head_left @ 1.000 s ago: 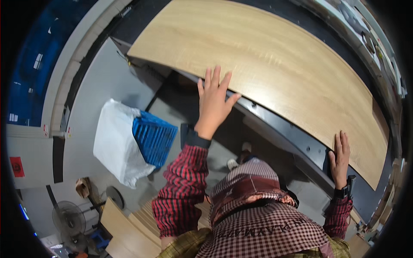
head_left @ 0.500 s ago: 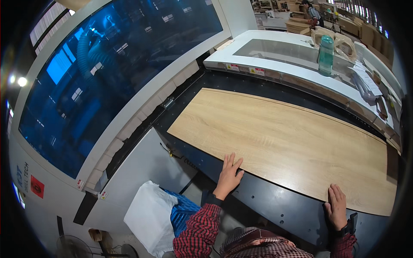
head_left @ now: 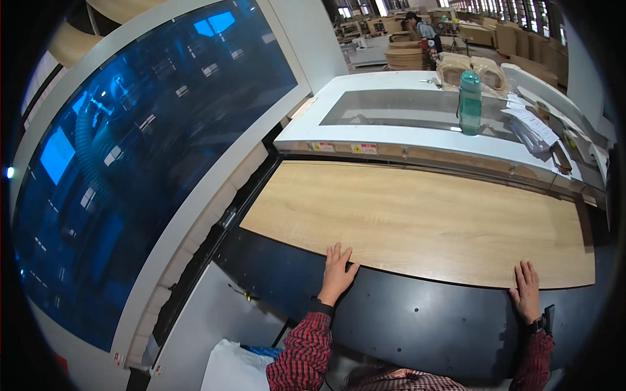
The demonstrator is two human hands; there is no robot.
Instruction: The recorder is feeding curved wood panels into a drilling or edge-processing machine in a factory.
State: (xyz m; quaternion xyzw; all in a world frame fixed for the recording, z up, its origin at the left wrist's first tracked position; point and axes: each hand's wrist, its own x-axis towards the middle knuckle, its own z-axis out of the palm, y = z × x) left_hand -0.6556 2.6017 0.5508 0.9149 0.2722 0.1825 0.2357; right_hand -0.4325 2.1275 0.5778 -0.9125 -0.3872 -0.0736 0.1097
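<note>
A long wood-grain panel lies flat on the dark machine table, its far edge close along the front of the white machine housing. My left hand rests at the panel's near edge, left of the middle, fingers spread with the tips on its surface. Near the right end, my right hand touches the same edge with fingers stretched out over the panel. Neither hand is wrapped round anything.
On the white housing stand a green bottle, papers and plastic-wrapped rolls. A large blue window fills the left. A white cover sits below my left arm. Far back, a person stands by stacked boards.
The panel has slid away from me toward the white housing, both hands moving forward with it. More of the dark table shows in front. The head view has shifted too.
</note>
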